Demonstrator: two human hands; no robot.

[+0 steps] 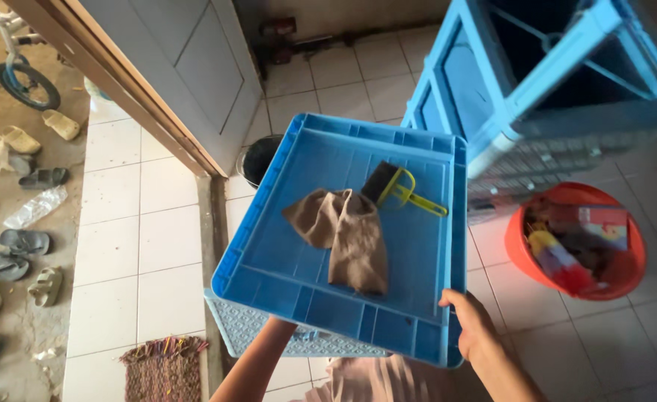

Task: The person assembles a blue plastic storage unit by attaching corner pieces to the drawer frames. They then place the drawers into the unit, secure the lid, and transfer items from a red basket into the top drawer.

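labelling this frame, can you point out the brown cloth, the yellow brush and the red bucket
brown cloth [347, 237], head view, middle of the crumpled fabric
yellow brush [397, 188], head view, yellow frame beside the dark bristles
red bucket [518, 249], head view, left rim

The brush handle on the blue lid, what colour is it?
Yellow; the brush shows best in the head view.

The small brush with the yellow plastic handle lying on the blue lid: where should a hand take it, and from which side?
Best guess: grip the small yellow-handled brush by its thin yellow handle, which points toward the right edge of the flat blue plastic lid and lies bare. Come from above on the right, near the right hand at the lid's rim. The dark bristle end sits close to the crumpled brown cloth, leaving less room there.
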